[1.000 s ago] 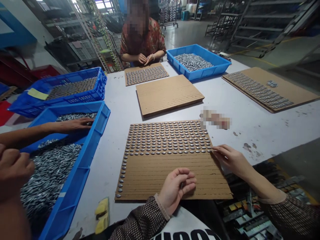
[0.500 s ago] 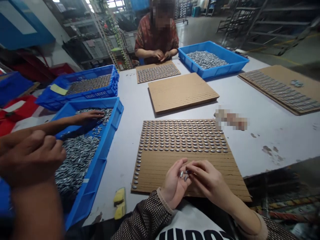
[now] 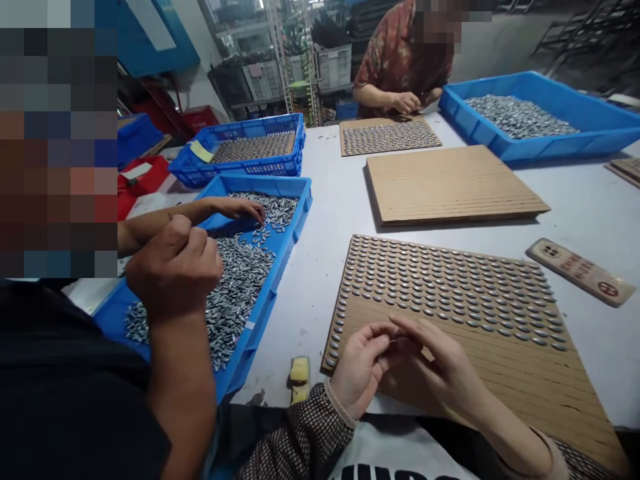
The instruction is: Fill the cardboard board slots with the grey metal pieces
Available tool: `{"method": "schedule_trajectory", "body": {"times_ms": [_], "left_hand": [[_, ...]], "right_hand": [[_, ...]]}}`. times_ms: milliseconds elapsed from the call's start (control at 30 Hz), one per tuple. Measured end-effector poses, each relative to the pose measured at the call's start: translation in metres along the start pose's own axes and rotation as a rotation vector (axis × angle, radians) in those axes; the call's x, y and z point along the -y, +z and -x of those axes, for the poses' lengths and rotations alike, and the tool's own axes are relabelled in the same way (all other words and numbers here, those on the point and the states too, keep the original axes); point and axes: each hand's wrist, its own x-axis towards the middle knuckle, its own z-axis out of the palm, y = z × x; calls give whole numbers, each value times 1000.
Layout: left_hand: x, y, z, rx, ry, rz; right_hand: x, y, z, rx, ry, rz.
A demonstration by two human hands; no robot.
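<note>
My left hand [image 3: 361, 368] is curled above the near edge of a ridged cardboard sheet [image 3: 425, 393]. Small pointed-oval metal pieces lay in its palm a moment ago; its fingers now hide them. My right hand [image 3: 445, 367] meets it, fingertips bent together against the left fingers; whatever they pinch is hidden. Rows of shiny oval metal pieces [image 3: 445, 287] cover the sheet's far part, and a single column runs down its left edge.
A co-worker's fist [image 3: 175, 267] and reaching hand [image 3: 245, 210] are at a blue tray [image 3: 285, 293] of loose metal pieces on my left. Beyond lie stacked cardboard [image 3: 450, 183], another blue tray [image 3: 545, 150] and a printed tan block [image 3: 580, 272]. Another person works opposite.
My view has swung left, so the table appears shifted right. My left palm, open with metal pieces in it before, has curled up, and my right fingers have closed in against it.
</note>
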Motion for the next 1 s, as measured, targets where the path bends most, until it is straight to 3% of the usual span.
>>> {"method": "schedule_trajectory", "body": {"times_ms": [200,333,467,633,767,833,1000], "left_hand": [[-12,-17,2,-79,-42,29],[-18,-23,1,-113,23,-2],[-21,-24,0,-134,43,-68],[-41,-26,9,-186,65,18],[-64,-34,16,-364,289,213],[-70,-38,18,-442,276,297],[-65,-42,19,-397,212,292]], "right_hand": [[12,18,-15,-12,40,-56],[14,27,-17,-35,71,-60],[12,29,-18,22,-37,29],[-2,30,-28,20,-64,104],[-21,44,-40,1,-18,172],[-29,55,-45,-10,-20,235],[-43,79,-55,-49,-11,332]]}}
